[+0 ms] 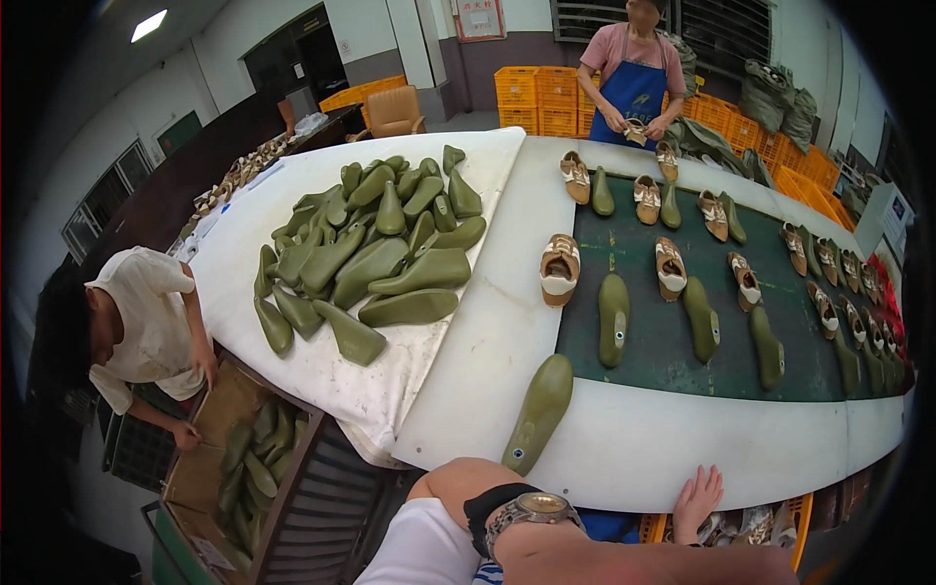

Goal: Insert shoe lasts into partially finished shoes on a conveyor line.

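Note:
My left arm is bent across the lower edge, with a metal watch (542, 504) and black band at its wrist. My left hand (653, 562) is very near the camera; its fingers cannot be made out. Beyond it, my right hand (697, 499) rests with fingers apart on the white table edge (624, 468). A single green shoe last (543, 409) lies on the white strip, its lower end close to my left forearm. On the dark green mat (643, 336), brown-and-white shoes (560, 271) stand in rows beside green lasts (613, 317).
A heap of green lasts (380, 239) covers the white cloth (370, 409) at left. A crouching co-worker (146, 322) leans over a cardboard box (195, 478) of lasts. Across the table, another co-worker (634, 78) in a blue apron holds a shoe. Orange crates (546, 97) stand behind.

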`<state>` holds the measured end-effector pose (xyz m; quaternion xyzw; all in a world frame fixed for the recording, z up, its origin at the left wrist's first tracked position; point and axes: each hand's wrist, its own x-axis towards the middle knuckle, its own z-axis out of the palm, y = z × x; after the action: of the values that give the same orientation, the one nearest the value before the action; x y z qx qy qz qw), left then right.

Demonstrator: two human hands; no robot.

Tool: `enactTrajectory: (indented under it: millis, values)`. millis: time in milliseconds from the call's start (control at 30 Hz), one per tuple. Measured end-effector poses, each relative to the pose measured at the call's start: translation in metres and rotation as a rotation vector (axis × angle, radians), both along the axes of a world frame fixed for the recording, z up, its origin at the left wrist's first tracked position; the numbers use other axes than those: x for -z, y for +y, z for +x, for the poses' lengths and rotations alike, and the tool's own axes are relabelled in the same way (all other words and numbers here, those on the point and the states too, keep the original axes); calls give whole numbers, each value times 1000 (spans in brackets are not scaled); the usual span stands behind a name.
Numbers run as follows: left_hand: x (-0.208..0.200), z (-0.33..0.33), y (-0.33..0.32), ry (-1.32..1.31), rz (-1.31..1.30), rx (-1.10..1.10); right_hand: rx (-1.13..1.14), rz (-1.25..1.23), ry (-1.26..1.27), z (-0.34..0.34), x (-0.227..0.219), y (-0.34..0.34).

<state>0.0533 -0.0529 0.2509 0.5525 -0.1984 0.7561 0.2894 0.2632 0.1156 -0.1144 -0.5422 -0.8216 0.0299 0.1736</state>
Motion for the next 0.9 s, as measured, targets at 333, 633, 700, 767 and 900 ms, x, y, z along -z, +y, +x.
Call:
enactTrajectory:
  millis: [333,633,700,767,900]
  values:
    - [18,-6,9,31,171,67,10,38,10,2,7,-4]
    - [19,4,22,211,99,300,28,95,81,-5,6,-1]
    - [21,8,23,173,80,338,-19,91,75,-9,6,0]
    - [23,13,19,137,58,375,10,96,90,-9,4,-2]
    - [24,16,15,153,-146,512,16,97,117,-8,-1,-5]
